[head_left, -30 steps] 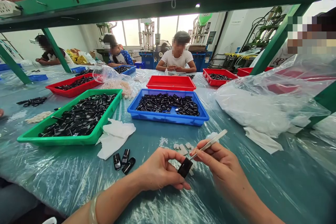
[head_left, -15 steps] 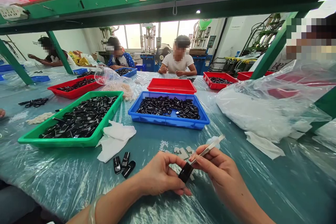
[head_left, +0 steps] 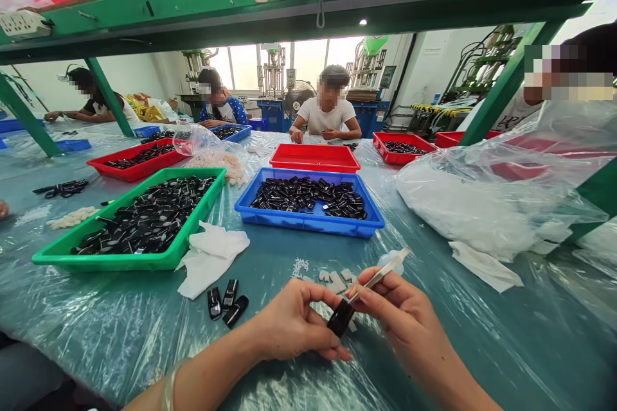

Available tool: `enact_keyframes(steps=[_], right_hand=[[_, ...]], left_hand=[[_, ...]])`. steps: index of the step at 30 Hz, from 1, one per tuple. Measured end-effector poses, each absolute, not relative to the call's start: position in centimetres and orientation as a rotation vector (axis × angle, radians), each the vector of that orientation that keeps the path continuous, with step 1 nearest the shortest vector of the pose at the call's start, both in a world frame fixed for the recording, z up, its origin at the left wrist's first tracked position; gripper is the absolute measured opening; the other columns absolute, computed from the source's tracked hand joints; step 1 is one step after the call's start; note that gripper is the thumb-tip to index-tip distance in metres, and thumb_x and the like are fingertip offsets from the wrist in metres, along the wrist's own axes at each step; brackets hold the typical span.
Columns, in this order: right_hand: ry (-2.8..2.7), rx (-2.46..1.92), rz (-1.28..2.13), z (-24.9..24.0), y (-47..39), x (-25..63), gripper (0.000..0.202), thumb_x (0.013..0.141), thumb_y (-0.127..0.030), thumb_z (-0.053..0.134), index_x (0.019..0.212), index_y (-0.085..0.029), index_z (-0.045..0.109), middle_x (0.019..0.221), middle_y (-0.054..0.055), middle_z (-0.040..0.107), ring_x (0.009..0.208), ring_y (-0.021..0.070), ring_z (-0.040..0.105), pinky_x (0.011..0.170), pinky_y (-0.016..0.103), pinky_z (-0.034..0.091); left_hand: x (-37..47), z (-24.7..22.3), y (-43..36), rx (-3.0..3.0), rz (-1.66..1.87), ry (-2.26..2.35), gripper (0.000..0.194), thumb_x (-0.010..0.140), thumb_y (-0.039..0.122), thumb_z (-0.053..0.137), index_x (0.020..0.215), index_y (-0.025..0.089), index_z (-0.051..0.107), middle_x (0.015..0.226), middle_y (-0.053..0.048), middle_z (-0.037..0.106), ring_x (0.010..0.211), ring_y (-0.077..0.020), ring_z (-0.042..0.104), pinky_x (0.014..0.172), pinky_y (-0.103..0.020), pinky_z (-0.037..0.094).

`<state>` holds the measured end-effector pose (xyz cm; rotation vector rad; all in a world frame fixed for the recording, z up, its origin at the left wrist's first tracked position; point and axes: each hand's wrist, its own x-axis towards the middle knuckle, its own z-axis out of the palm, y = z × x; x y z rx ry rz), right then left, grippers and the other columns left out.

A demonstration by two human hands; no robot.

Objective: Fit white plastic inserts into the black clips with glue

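Near the table's front, my left hand [head_left: 301,321] pinches a small glossy black plastic casing [head_left: 341,317] between thumb and fingers. My right hand [head_left: 398,311] grips slim, pale metal tweezers [head_left: 380,275], their tip against the casing's upper edge. Just behind the hands lie several small white pieces [head_left: 337,279], partly hidden by my fingers, and a scatter of tiny white bits [head_left: 301,266]. Three more black casings [head_left: 229,300] rest on the table to the left of my left hand.
A green tray [head_left: 130,261] and a blue tray [head_left: 308,221] hold many black casings. Behind them is a red tray [head_left: 314,167]. A white cloth [head_left: 212,253] lies beside the green tray, a clear plastic bag [head_left: 472,199] at right. A green shelf beam [head_left: 193,9] crosses overhead; co-workers sit around.
Both my hands hold nearly the same pose, with the tweezers still at the casing. The co-worker at far right has shifted position, and the one opposite has moved their hands slightly.
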<state>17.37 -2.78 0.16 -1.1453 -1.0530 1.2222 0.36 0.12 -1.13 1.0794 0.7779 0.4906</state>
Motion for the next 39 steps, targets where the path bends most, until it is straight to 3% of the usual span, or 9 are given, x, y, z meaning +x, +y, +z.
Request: enact_keyframes(steps=[22,29,32,36,39], right_hand=[[-1.083,-1.172,1.220,0.1,-2.9,17.3,0.027,0.068,-0.039,0.071,0.080,-0.018,0.058,0.066,0.000,0.063,0.065,0.0151,0.060,0.064,0.027,0.048],[-1.219,-1.233,0.931,1.4,-2.7,18.3,0.025,0.072,-0.041,0.064,0.080,-0.019,0.057,0.073,0.003,0.063,0.070,0.0184,0.061,0.068,0.031,0.051],[-1.327,-1.359,0.682,2.3,-2.9,19.3,0.021,0.076,-0.040,0.056,0.083,-0.020,0.054,0.068,0.001,0.059,0.060,0.0157,0.056,0.056,0.027,0.046],[-1.814,-1.775,0.517,2.7,-3.2,20.2,0.011,0.079,-0.022,0.043,0.069,-0.022,0.047,0.053,-0.003,0.049,0.047,0.0128,0.042,0.046,0.024,0.031],[-2.225,-2.074,0.441,1.6,-3.3,20.2,0.018,0.074,-0.009,0.039,0.061,-0.020,0.043,0.058,0.001,0.055,0.052,0.0157,0.049,0.049,0.026,0.026]], left_hand=[[0.4,-1.1,0.1,1.084,0.488,0.782,0.036,0.056,0.007,0.065,0.091,0.013,0.060,0.048,0.002,0.064,0.060,-0.0178,0.068,0.059,-0.023,0.049],[0.3,-0.7,0.2,1.061,0.509,0.771,0.031,0.060,0.014,0.069,0.089,0.011,0.061,0.051,0.000,0.063,0.060,-0.0174,0.068,0.054,-0.020,0.049],[0.3,-0.3,0.2,1.041,0.515,0.748,0.028,0.063,0.022,0.070,0.087,0.011,0.062,0.060,-0.003,0.065,0.061,-0.0170,0.068,0.053,-0.018,0.049],[0.2,-0.4,0.3,1.043,0.552,0.729,0.031,0.066,0.032,0.070,0.086,0.010,0.064,0.067,-0.006,0.065,0.061,-0.0176,0.069,0.049,-0.017,0.049],[0.2,-0.6,0.4,1.054,0.575,0.740,0.032,0.067,0.034,0.071,0.087,0.010,0.063,0.069,-0.005,0.064,0.059,-0.0166,0.068,0.047,-0.015,0.049]])
